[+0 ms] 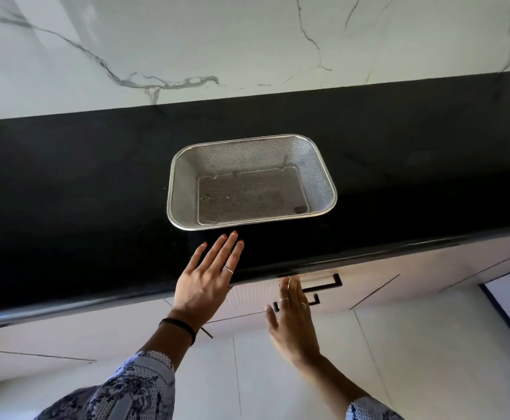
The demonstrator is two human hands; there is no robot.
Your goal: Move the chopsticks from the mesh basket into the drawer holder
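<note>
Basket [252, 183] empty on tabletop [65, 183], drawer [369, 286] closed, both hands [208, 280] [293, 322] flat, holding nothing; looks finished, nothing left to move.

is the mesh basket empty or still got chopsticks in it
Empty: the mesh basket on the black counter shows only bare mesh floor, no chopsticks.

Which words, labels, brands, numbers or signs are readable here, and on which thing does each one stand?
None. No text shows on the basket, the counter, the wall, the drawer front or the sleeves; the sleeves bear only a pattern.
</note>
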